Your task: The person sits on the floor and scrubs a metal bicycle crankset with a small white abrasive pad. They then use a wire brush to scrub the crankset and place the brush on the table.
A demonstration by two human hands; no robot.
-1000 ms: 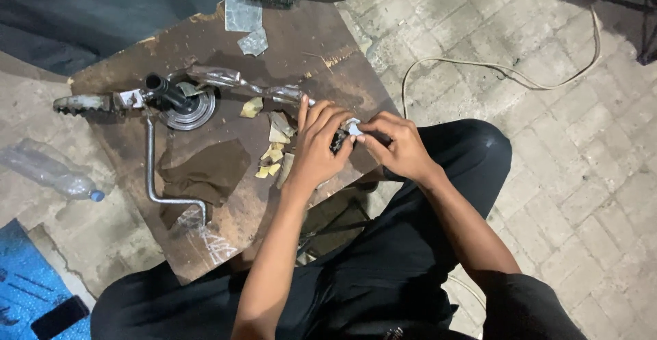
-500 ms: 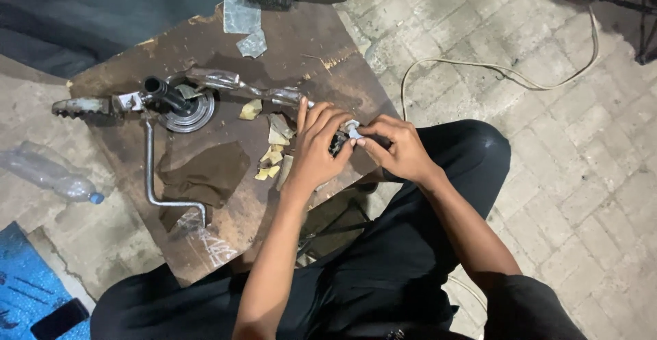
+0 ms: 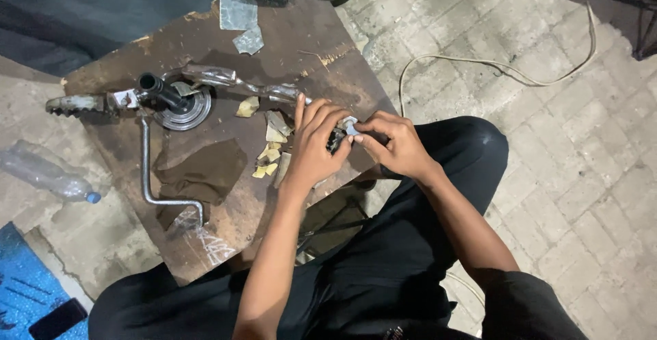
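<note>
Fingers point(image 3: 345, 143) pinch small dark metal part point(image 3: 337, 140)

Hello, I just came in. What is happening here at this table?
A person in black clothes sits at a worn wooden board and works with both hands. The left hand and the right hand meet at the board's near edge, pinching a small dark part with a pale scrap between the fingertips. Beside them lie yellowish scraps, a brown rag and a bent metal lever assembly. A plastic bottle lies on the floor.
</note>
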